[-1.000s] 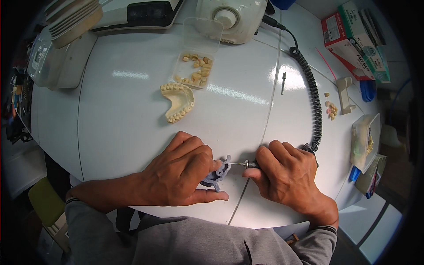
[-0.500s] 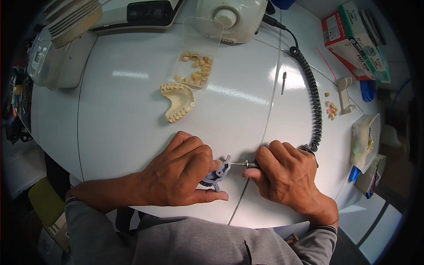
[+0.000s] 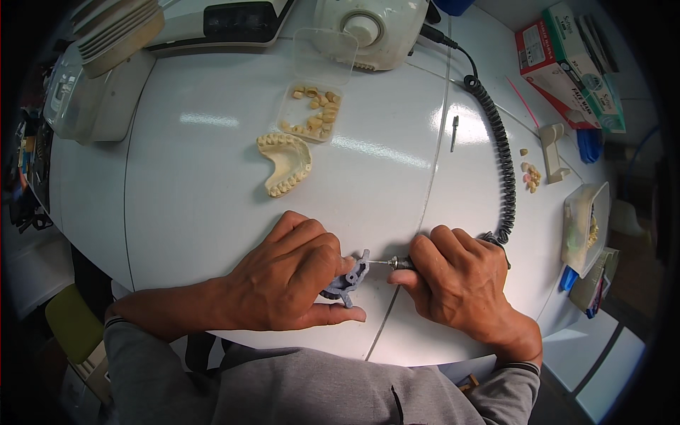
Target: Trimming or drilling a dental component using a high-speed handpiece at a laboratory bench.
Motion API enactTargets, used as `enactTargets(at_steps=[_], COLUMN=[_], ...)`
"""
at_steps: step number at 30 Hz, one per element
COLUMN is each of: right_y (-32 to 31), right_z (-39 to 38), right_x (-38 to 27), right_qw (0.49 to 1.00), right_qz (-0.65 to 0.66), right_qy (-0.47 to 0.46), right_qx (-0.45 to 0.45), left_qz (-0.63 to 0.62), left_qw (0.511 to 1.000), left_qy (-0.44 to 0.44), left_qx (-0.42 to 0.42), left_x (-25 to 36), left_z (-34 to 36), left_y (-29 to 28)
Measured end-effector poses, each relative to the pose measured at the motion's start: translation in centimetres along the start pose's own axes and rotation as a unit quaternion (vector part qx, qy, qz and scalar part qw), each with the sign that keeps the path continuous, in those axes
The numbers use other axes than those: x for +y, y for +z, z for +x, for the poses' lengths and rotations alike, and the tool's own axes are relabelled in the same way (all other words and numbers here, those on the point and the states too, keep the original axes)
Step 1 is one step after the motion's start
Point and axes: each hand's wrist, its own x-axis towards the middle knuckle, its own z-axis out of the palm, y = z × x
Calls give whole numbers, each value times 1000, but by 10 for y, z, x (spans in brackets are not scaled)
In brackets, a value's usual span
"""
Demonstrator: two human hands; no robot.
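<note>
My left hand [image 3: 294, 276] is closed round a small blue-grey dental framework [image 3: 348, 282] with openings in it. Part of that piece is hidden under my fingers. In my right hand [image 3: 460, 287] lies a dark rotary handpiece [image 3: 404, 263], gripped between thumb and fingers. Its thin metal bur [image 3: 379, 262] points left and its tip meets, or nearly meets, the framework's upper right edge. Beyond my left hand a cream plaster dental model [image 3: 289, 164] rests on the white table [image 3: 205, 191].
An open clear box [image 3: 312, 113] of tooth-coloured crowns stands behind the model. A coiled black cord [image 3: 504, 163] runs from the handpiece to a white control unit [image 3: 372, 32]. A loose bur [image 3: 455, 133], several small teeth [image 3: 531, 177] and a plastic tub [image 3: 586, 230] lie to the right.
</note>
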Motion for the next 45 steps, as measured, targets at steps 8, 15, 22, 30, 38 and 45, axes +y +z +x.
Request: enactTargets(at_steps=[8,15,22,30,38,45], right_y=[-2,-5,-3,-2,-3,-3], right_z=[0,1,1,1,1,1], right_x=[2,3,-2,-1,-1,-1], right_qw=[1000,999,1000,1000,1000,1000], right_qz=[13,19,7,4,9,10], right_qy=[-7,-15,3,1,-3,1], right_qx=[-13,-23,-13,-7,-10,-13], left_qz=[1,4,2,0,2,1], left_qw=[1000,1000,1000,1000,1000,1000], left_qy=[1,4,2,4,8,2], left_qx=[-1,-2,1,-4,-2,-5], left_x=[0,0,0,0,0,1], left_z=[0,0,0,1,0,0], left_y=[0,-1,-1,-1,-1,-2])
